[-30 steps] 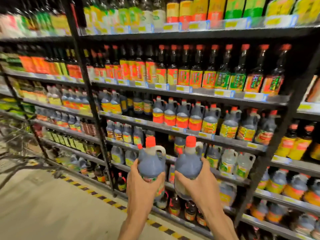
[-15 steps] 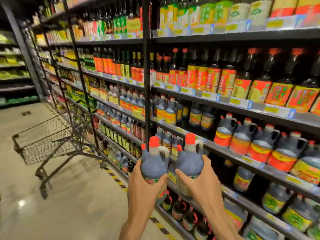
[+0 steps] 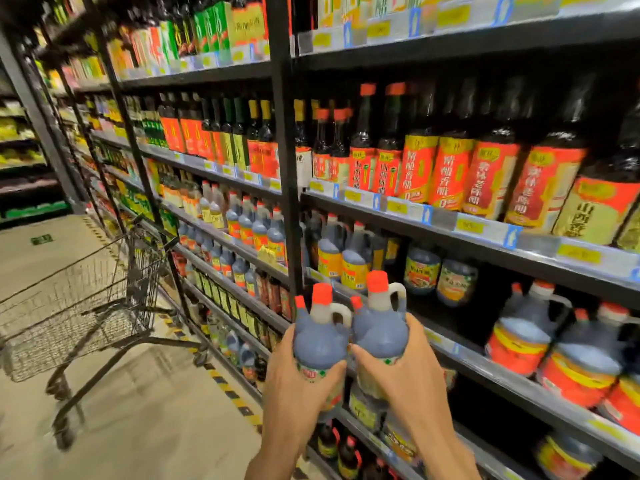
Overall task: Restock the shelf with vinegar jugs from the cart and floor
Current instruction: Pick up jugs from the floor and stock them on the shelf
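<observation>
I hold two dark vinegar jugs with orange caps and white handles, upright and side by side in front of the shelving. My left hand grips the left jug around its lower body. My right hand grips the right jug the same way. Both jugs sit level with the shelf that holds similar jugs with red and yellow labels. A dark gap opens on that shelf just right of my hands. The wire cart stands to the left in the aisle; its basket looks empty.
Tall black shelving runs along the right, packed with bottles above and jugs below. A black upright post rises just behind the left jug. Yellow-black tape marks the floor along the shelf base. Open tiled floor lies on the left.
My view has swung left along the aisle and closer to the shelves, bringing the cart into sight. Both hands keep their jugs, now nearer the shelf.
</observation>
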`<state>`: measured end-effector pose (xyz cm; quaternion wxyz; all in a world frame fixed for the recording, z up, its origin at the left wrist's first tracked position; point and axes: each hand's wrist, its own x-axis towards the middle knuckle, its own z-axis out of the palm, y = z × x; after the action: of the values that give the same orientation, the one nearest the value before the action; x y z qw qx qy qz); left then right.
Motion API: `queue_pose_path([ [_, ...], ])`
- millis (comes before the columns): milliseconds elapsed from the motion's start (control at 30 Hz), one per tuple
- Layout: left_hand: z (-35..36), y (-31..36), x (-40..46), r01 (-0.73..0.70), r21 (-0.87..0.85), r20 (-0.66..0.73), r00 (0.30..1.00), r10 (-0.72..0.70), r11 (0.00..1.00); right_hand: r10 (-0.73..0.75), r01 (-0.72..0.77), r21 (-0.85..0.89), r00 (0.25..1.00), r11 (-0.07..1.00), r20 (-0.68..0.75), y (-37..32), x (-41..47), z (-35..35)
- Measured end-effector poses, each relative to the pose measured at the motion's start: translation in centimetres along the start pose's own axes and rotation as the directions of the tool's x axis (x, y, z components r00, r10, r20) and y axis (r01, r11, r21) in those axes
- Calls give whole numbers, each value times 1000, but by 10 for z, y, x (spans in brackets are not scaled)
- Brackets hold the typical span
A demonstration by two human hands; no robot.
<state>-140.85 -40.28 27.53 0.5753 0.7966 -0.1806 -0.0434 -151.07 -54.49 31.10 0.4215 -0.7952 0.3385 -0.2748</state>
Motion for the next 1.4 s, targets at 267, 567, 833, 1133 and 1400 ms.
queue_pose_path([
  [267,63,-6,102,-45,-70,207,977,59,997,175,-176,-13,981,984,-79,5,63,8],
  [567,143,9,192,-59,-151,467,876,124,987,359,-379,-20,890,925,-280,4,99,3],
  [833,186,32,232,-56,-124,597,793,120,991,455,-512,43,719,858,-526,15,95,17],
  [1133,209,57,250,-76,-110,556,822,125,991,431,-479,82,687,874,-585,29,114,11],
  [1400,213,42,246,-255,-99,440,856,272,962,354,-410,46,720,911,-597,38,135,7],
])
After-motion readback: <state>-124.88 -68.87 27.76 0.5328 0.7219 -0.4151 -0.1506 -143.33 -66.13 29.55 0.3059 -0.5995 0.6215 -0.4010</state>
